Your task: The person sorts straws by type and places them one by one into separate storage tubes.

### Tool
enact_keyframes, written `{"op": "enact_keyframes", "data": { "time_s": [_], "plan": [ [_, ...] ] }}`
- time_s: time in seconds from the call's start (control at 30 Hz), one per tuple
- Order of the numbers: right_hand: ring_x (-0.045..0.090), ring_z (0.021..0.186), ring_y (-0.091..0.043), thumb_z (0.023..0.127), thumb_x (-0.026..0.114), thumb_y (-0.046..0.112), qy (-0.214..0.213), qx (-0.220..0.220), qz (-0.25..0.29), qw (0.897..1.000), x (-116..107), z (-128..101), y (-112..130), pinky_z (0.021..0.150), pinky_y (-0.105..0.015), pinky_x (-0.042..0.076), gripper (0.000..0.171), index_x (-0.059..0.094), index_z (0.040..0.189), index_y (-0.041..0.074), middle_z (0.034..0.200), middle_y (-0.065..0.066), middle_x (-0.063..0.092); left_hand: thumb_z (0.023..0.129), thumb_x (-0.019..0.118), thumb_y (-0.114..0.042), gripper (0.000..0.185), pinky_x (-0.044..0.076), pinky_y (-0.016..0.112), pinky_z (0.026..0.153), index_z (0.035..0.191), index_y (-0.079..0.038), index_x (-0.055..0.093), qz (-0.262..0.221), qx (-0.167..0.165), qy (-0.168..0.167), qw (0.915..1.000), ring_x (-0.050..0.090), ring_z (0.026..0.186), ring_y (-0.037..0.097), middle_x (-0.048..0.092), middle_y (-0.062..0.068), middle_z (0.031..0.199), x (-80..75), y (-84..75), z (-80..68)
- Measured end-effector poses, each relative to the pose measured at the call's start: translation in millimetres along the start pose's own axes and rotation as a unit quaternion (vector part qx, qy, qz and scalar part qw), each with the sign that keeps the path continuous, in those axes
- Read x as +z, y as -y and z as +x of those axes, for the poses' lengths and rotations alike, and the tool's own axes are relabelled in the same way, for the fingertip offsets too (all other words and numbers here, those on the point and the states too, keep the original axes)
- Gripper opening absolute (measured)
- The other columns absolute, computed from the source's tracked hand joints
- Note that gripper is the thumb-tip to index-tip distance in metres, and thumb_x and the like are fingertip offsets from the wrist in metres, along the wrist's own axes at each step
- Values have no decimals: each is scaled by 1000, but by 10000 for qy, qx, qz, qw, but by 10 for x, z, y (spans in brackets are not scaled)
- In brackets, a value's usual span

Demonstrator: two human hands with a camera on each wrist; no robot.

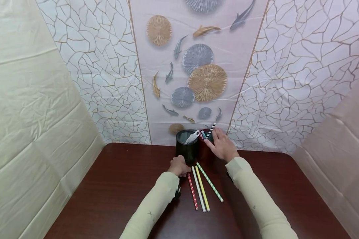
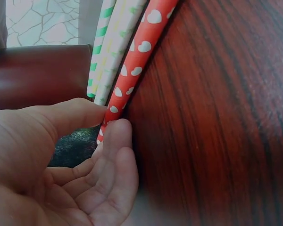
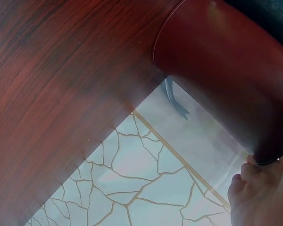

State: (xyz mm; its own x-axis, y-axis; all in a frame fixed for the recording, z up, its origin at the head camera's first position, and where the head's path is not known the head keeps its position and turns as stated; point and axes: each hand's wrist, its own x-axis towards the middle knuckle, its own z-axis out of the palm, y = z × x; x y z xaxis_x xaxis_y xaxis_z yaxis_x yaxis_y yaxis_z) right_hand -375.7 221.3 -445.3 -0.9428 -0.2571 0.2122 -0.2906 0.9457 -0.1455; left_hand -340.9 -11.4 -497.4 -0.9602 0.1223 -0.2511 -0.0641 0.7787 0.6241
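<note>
My left hand (image 1: 179,166) rests on the table in front of a black cup (image 1: 185,147). In the left wrist view its thumb and forefinger (image 2: 117,134) pinch the far end of a red straw with white hearts (image 2: 132,70). That red straw (image 1: 192,191) lies beside a white straw (image 1: 198,190), a yellow straw (image 1: 203,191) and a green-striped straw (image 1: 210,182). My right hand (image 1: 222,146) is at the rim of a dark red cup (image 3: 221,75). Its fingertips are against a black-and-white striped straw (image 1: 211,129) that stands tilted in that cup. The grip itself is small and partly hidden.
The dark wooden table (image 1: 122,186) ends at a patterned backdrop (image 1: 197,73) right behind the cups. Cream sheets (image 1: 33,132) close in both sides. Something white (image 1: 192,136) sticks out of the black cup, and other straw tips (image 1: 202,134) show in the red one.
</note>
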Motion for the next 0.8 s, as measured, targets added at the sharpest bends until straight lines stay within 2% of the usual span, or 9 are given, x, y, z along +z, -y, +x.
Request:
{"op": "enact_keyframes", "data": {
  "time_s": [0.17,0.2,0.33,0.43,0.8],
  "plan": [
    [17,164,-44,111,34,59,-22,-1,37,10000,-10,15,-7,132,-57,23,88,18,165,-9,175,-27,15,94,77,-18,23,52,29,46,78,-6,64,-147,-102,49,9998,66,50,18,67,6,57,-2,23,76],
    [17,164,-43,111,34,59,-25,0,39,10000,-12,16,-8,132,-57,23,88,18,165,-9,175,-27,15,93,77,-19,24,53,30,46,78,-6,64,-161,-57,21,9999,66,50,18,67,6,57,25,63,125],
    [17,164,-43,111,35,59,-15,4,18,10000,-7,19,-6,132,-57,23,87,20,164,-8,175,-27,16,92,77,-21,23,56,30,48,77,-7,66,-371,-131,101,9992,67,51,19,69,6,57,24,126,171],
    [17,164,-42,111,35,59,4,5,4,10000,5,19,-2,132,-57,23,87,20,164,-8,175,-27,16,92,77,-19,22,59,31,51,76,-6,67,-563,-208,167,9981,69,52,18,71,7,59,-13,127,113],
    [16,164,-44,111,33,60,-5,4,54,10000,7,-3,-9,132,-58,22,88,19,164,-9,175,-28,15,91,78,-18,22,61,33,54,79,-4,66,-914,-41,44,9958,68,52,15,71,8,60,-94,180,-1]
  ]
}}
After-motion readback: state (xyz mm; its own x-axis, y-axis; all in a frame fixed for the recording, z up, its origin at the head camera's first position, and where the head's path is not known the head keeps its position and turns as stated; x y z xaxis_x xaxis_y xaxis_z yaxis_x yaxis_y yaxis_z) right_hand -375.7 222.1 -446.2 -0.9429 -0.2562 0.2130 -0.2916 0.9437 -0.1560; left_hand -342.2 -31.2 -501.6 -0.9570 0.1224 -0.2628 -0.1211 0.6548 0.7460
